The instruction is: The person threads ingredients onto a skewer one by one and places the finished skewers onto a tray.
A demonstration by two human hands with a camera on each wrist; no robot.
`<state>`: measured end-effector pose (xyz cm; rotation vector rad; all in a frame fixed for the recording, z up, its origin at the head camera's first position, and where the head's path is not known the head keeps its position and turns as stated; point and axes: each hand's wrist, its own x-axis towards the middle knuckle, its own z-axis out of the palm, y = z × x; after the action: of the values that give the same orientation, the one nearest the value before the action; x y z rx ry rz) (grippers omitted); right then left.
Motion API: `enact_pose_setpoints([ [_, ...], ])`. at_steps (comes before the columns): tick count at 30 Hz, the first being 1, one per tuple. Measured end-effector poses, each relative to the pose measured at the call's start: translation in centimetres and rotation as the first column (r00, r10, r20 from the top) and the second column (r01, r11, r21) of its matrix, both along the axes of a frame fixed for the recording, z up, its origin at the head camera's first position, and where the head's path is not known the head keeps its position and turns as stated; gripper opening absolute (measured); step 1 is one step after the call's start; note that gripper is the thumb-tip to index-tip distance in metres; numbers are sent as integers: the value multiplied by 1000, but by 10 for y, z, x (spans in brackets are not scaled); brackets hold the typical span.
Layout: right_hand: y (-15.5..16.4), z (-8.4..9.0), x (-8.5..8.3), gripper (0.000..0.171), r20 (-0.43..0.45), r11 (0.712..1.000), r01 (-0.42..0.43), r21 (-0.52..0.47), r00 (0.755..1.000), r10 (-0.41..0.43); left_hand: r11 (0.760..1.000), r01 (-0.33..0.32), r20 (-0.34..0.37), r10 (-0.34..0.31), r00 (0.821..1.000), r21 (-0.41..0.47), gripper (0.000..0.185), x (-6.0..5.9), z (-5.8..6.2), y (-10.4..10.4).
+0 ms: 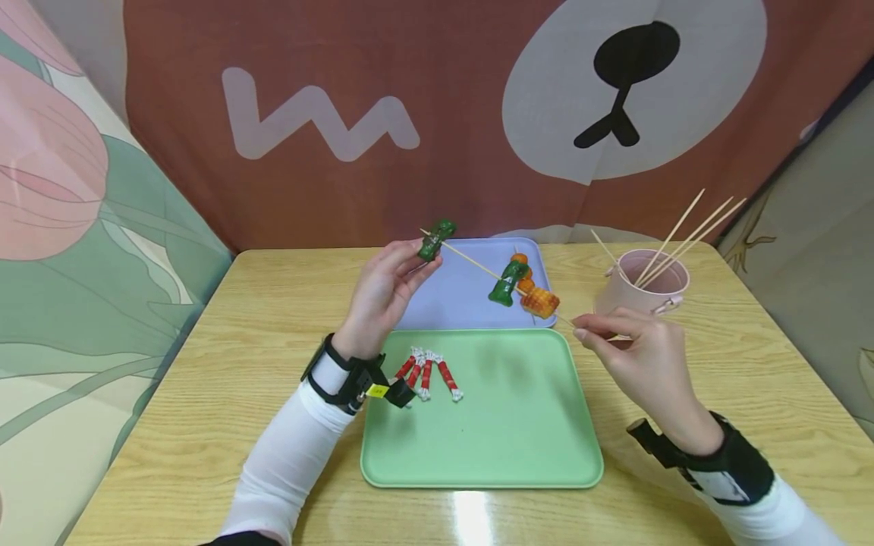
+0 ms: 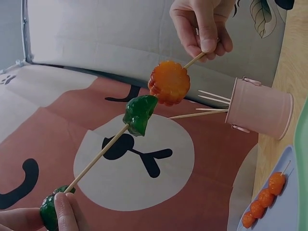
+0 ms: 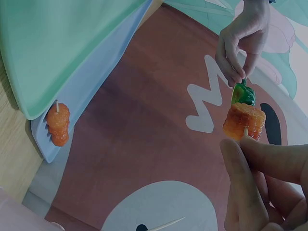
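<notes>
Green tray (image 1: 546, 455), both hands pinch skewer (image 1: 478, 265)

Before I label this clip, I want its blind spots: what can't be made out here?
- Head view: the far tip of the skewer, covered by the green piece in the left hand.
- Right wrist view: the skewer's length, foreshortened behind the corn piece; the right hand is blurred.
- Left wrist view: the left hand, cut by the bottom edge.

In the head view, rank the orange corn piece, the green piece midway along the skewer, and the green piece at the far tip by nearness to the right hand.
From the right hand:
1. Orange corn piece, just left of the fingertips.
2. Mid-skewer green piece, further left.
3. Tip green piece, in the left hand.
</notes>
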<state>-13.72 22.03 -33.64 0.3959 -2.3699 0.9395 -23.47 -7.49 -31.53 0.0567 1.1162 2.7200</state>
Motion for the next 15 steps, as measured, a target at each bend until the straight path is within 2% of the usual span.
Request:
enact_pose_setpoints([
  [10,1,-2,-1,14,-10,1000,7,20,1000,-7,1000,27,2,-27,1000,7,6,1,-3,3],
  [15,0,-3,-1,16,-34,1000,-13,13,999,13,993,118,44,-117,992,-10,9,4,-5,7],
])
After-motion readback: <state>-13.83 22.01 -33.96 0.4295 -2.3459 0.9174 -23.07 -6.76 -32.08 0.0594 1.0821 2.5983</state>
